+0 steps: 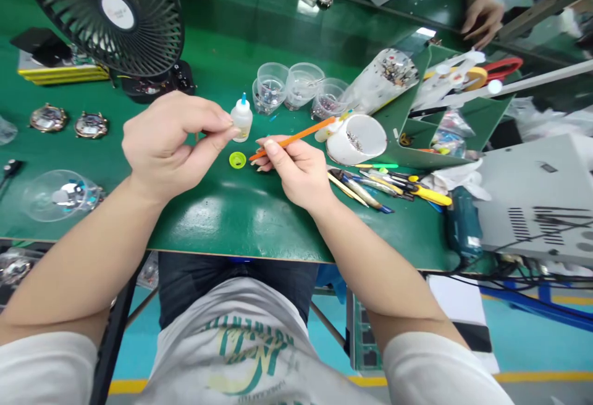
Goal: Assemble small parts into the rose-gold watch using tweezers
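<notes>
My left hand (pixel 173 139) is closed in a pinch, thumb against forefinger; whatever is between the fingertips is too small to make out. Just past those fingertips stands a small translucent dropper bottle (pixel 241 122) with a blue tip. My right hand (pixel 296 167) grips a thin orange stick (pixel 301 134), held at a slant with its lower end toward the left hand. Whether that end carries anything does not show. Between both hands, on the green table (pixel 222 220), lies a small yellow-green ring-shaped holder (pixel 238 160).
A black fan (pixel 111 16) and two watch cases (pixel 91 125) are at left. Clear cups (pixel 303 84) of small parts stand behind the hands. To the right are a white cup (pixel 356 139), tweezers and brushes (pixel 370 189), and a green organizer (pixel 430 139). A co-worker's hand (pixel 484 19) appears far right.
</notes>
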Tool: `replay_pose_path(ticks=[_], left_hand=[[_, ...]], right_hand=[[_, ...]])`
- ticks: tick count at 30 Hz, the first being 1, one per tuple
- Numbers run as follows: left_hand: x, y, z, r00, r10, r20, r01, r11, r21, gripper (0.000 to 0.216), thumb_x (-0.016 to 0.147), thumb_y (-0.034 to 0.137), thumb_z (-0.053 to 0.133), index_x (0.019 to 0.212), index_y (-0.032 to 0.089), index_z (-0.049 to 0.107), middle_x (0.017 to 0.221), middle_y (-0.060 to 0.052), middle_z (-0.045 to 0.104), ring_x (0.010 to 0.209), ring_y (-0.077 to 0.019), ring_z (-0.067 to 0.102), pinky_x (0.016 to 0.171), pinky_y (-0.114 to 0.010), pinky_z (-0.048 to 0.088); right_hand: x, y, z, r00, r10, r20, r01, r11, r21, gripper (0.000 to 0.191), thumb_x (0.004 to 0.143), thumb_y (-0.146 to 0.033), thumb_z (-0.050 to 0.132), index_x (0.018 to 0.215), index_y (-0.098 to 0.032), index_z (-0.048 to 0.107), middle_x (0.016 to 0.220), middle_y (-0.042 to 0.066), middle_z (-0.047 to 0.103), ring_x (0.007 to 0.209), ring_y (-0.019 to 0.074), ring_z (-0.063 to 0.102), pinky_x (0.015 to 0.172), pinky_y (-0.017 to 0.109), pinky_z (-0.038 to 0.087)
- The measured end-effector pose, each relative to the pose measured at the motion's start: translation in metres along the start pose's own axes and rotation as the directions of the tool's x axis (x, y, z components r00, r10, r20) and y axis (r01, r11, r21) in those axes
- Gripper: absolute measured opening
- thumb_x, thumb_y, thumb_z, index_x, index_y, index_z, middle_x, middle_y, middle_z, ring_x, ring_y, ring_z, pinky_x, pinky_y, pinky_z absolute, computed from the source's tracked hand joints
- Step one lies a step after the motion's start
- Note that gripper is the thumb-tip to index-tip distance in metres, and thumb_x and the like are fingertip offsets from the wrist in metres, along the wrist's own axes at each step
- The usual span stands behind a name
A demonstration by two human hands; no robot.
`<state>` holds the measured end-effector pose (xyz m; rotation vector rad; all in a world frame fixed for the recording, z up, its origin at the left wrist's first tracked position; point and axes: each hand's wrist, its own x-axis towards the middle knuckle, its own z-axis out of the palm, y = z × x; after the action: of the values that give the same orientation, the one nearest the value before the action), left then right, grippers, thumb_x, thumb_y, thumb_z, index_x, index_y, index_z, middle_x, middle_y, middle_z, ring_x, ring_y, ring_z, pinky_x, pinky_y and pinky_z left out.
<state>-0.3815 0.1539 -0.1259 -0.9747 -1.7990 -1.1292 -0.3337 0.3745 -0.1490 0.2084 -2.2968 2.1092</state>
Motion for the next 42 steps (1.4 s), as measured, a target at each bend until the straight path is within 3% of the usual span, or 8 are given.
replay_pose_path(ticks=[4, 10, 17, 21, 23, 31, 38, 42], left_hand=[[0.000, 0.001, 0.000, 0.996, -0.088, 0.001, 0.087, 0.996, 0.036, 0.022, 0.089, 0.021, 0.087, 0.100, 0.035, 0.075, 0.091, 0.008, 0.082, 0.086, -0.0182, 0.082, 0.078, -0.035, 0.068], [0.001, -0.003, -0.003, 1.000, 0.018, 0.021, -0.017, 0.999, -0.032, 0.032, 0.086, 0.009, 0.089, 0.109, 0.026, 0.076, 0.095, 0.002, 0.083, 0.090, -0.0178, 0.081, 0.078, -0.035, 0.066], [0.004, 0.003, -0.005, 0.999, -0.030, 0.022, 0.031, 0.999, -0.033, 0.024, 0.090, 0.011, 0.084, 0.105, 0.028, 0.075, 0.095, 0.003, 0.083, 0.091, -0.0179, 0.082, 0.078, -0.035, 0.065], [0.004, 0.006, -0.004, 0.981, -0.194, 0.023, 0.195, 0.980, -0.045, 0.013, 0.092, 0.029, 0.087, 0.095, 0.031, 0.074, 0.091, 0.005, 0.081, 0.090, -0.0195, 0.082, 0.083, -0.036, 0.065], [0.004, 0.007, -0.004, 0.976, -0.219, 0.021, 0.219, 0.974, -0.060, 0.014, 0.092, 0.032, 0.087, 0.093, 0.031, 0.074, 0.090, 0.005, 0.079, 0.089, -0.0196, 0.082, 0.084, -0.036, 0.066], [0.003, 0.001, -0.006, 0.998, -0.048, 0.033, 0.050, 0.997, -0.054, 0.024, 0.091, 0.009, 0.082, 0.105, 0.028, 0.075, 0.095, 0.003, 0.083, 0.092, -0.0173, 0.081, 0.082, -0.034, 0.066], [0.004, 0.001, -0.006, 0.995, -0.084, 0.049, 0.084, 0.996, -0.006, 0.015, 0.094, 0.028, 0.087, 0.099, 0.029, 0.073, 0.092, 0.007, 0.081, 0.090, -0.0161, 0.082, 0.082, -0.031, 0.066], [0.003, 0.002, -0.005, 0.993, -0.110, 0.045, 0.111, 0.994, -0.017, 0.013, 0.096, 0.024, 0.083, 0.102, 0.030, 0.073, 0.095, 0.005, 0.082, 0.092, -0.0170, 0.082, 0.081, -0.034, 0.066]], right_hand=[[0.003, 0.012, 0.010, 1.000, -0.024, 0.011, 0.024, 0.999, -0.032, 0.043, 0.093, -0.064, 0.079, 0.102, -0.022, 0.079, 0.099, 0.003, 0.081, 0.080, 0.0172, 0.077, 0.078, 0.033, 0.068], [0.006, 0.012, 0.017, 0.994, -0.108, 0.001, 0.105, 0.957, -0.272, 0.015, 0.102, -0.037, 0.072, 0.100, -0.023, 0.077, 0.103, 0.003, 0.082, 0.077, 0.0157, 0.076, 0.076, 0.031, 0.066], [0.006, 0.011, 0.017, 0.995, -0.101, 0.024, 0.102, 0.906, -0.412, 0.013, 0.103, -0.032, 0.070, 0.100, -0.022, 0.078, 0.107, 0.005, 0.082, 0.080, 0.0176, 0.077, 0.079, 0.032, 0.065], [0.005, 0.010, 0.018, 0.992, -0.125, 0.028, 0.124, 0.892, -0.435, 0.013, 0.103, -0.031, 0.070, 0.099, -0.022, 0.079, 0.106, 0.005, 0.082, 0.088, 0.0197, 0.078, 0.086, 0.034, 0.065], [0.004, 0.010, 0.018, 0.989, -0.144, 0.030, 0.143, 0.895, -0.422, 0.014, 0.103, -0.031, 0.070, 0.099, -0.022, 0.079, 0.106, 0.006, 0.082, 0.089, 0.0198, 0.078, 0.086, 0.034, 0.065], [0.004, 0.010, 0.016, 0.985, -0.167, 0.045, 0.169, 0.871, -0.461, 0.014, 0.103, -0.031, 0.069, 0.097, -0.023, 0.078, 0.106, 0.006, 0.082, 0.098, 0.0222, 0.079, 0.092, 0.037, 0.065], [0.004, 0.006, 0.015, 0.987, -0.144, 0.070, 0.160, 0.834, -0.529, 0.016, 0.105, -0.031, 0.067, 0.097, -0.023, 0.078, 0.107, 0.006, 0.082, 0.096, 0.0218, 0.078, 0.091, 0.036, 0.065], [0.004, 0.011, 0.014, 0.986, -0.162, 0.047, 0.165, 0.865, -0.474, 0.016, 0.105, -0.034, 0.066, 0.098, -0.023, 0.077, 0.107, 0.006, 0.082, 0.091, 0.0208, 0.078, 0.085, 0.036, 0.065]])
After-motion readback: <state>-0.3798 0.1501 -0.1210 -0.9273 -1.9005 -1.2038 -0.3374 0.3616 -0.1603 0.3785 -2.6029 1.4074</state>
